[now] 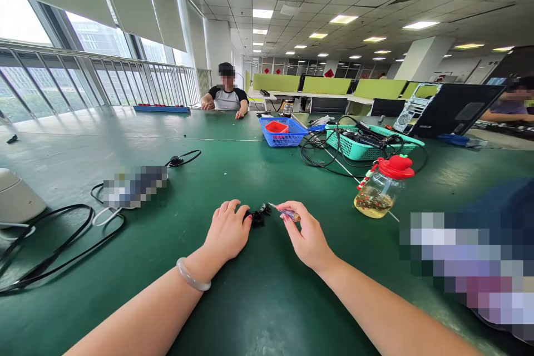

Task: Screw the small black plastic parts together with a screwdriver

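Observation:
My left hand [228,231] rests on the green table [258,289], its fingers curled round a small black part [257,218] that lies on the mat. My right hand [306,236] pinches a small screwdriver [285,212] with a clear handle, the tip pointing left at a second tiny black piece [266,209] beside the part. A pale bangle [192,275] circles my left wrist.
A glass jar with a red lid [384,189] stands to the right. Blue basket [282,132] and green basket [367,144] with black cables sit further back. Cables [62,233] loop at the left. One person sits at the far end [226,94], another at the right [511,105].

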Motion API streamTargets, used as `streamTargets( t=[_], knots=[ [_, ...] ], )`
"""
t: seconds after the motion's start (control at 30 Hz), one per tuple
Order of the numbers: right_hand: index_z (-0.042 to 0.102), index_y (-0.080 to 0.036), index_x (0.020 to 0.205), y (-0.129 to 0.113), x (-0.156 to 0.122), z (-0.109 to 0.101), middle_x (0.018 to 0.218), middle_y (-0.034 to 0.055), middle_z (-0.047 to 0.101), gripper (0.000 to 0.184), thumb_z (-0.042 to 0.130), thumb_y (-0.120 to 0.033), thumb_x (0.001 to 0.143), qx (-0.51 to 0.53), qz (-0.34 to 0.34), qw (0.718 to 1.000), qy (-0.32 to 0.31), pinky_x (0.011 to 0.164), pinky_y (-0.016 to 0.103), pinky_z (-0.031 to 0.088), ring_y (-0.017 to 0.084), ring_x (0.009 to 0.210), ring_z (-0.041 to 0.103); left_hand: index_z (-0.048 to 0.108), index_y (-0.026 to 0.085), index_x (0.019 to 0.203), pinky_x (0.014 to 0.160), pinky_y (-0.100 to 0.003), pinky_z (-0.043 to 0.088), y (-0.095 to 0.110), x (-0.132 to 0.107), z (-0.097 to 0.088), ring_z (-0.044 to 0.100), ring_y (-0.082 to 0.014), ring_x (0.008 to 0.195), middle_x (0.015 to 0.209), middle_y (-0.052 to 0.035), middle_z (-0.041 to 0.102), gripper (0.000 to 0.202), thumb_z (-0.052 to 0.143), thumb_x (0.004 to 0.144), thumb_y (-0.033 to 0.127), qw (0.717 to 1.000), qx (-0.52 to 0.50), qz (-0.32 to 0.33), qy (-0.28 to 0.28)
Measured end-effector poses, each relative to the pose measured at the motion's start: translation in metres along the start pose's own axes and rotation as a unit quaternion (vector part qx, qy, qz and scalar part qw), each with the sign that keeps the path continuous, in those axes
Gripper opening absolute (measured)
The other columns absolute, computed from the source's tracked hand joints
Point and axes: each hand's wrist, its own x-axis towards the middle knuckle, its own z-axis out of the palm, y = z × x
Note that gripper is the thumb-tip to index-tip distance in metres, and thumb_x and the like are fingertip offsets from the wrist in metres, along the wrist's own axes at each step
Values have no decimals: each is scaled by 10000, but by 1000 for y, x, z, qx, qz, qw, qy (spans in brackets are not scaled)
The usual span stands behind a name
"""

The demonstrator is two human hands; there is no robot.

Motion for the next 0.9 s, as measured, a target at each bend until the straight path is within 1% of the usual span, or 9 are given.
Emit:
streamTargets(
  t=[0.13,0.23,0.33,0.5,0.57,0.63,0.73,0.8,0.9],
  knots=[
    [556,-243,1110,0,0,1,1096,64,652,207,432,-259,946,4,8,1000,-9,891,396,527,205,975,641,504,249,1285,1088,-404,395,-2,2,2,498,-223,1237,1359,-73,513,377,438,926,343,985,-125,113,-39],
    [554,-241,1107,0,1,2,1102,62,654,205,431,-254,943,11,15,1000,-17,901,396,526,204,984,643,501,279,1285,1101,-428,374,-2,2,2,499,-230,1241,1349,-58,533,385,489,903,329,977,-132,153,-73],
    [556,-240,1103,0,1,2,1107,63,656,204,434,-252,939,14,19,1000,-18,906,399,528,206,993,646,530,279,1214,1060,-476,381,-2,1,3,515,-248,1205,1277,-53,588,315,483,904,315,985,-102,120,-71],
    [554,-241,1112,-3,-1,2,1108,62,660,206,440,-249,940,22,15,999,-33,905,400,532,204,1002,649,557,239,1102,1014,-503,382,-7,7,2,513,-274,1176,1218,-78,615,242,407,927,313,996,-75,-22,-36],
    [553,-243,1118,-6,-2,3,1103,60,664,210,443,-242,940,23,5,999,-47,902,400,534,201,995,653,553,230,1117,1037,-506,359,-8,9,1,495,-273,1206,1238,-86,611,259,388,924,278,995,-77,-49,-34],
    [550,-245,1127,-8,-4,3,1100,59,666,215,450,-230,938,25,-12,998,-59,899,397,536,198,993,654,539,246,1168,1067,-515,328,-8,8,0,467,-265,1248,1275,-75,598,293,397,912,266,995,-86,-41,-38],
    [543,-244,1128,-9,-6,2,1071,59,667,213,462,-211,933,48,-47,996,-53,878,376,546,185,955,660,491,314,1276,1090,-555,290,-6,4,-1,435,-272,1281,1331,-50,565,387,464,892,351,993,-102,13,-51],
    [538,-242,1123,-8,-6,-1,1043,59,665,207,469,-201,931,71,-68,995,-19,856,361,554,177,922,663,485,356,1305,1089,-586,276,-4,1,0,422,-290,1289,1351,-49,545,437,502,877,442,992,-100,52,-64],
    [528,-235,1128,-3,-5,-5,1034,69,652,213,486,-194,924,82,-94,991,52,834,349,559,181,925,656,543,370,1263,1092,-592,276,-3,0,1,413,-300,1296,1374,-50,521,428,512,865,524,988,-93,94,-83]
  ],
)
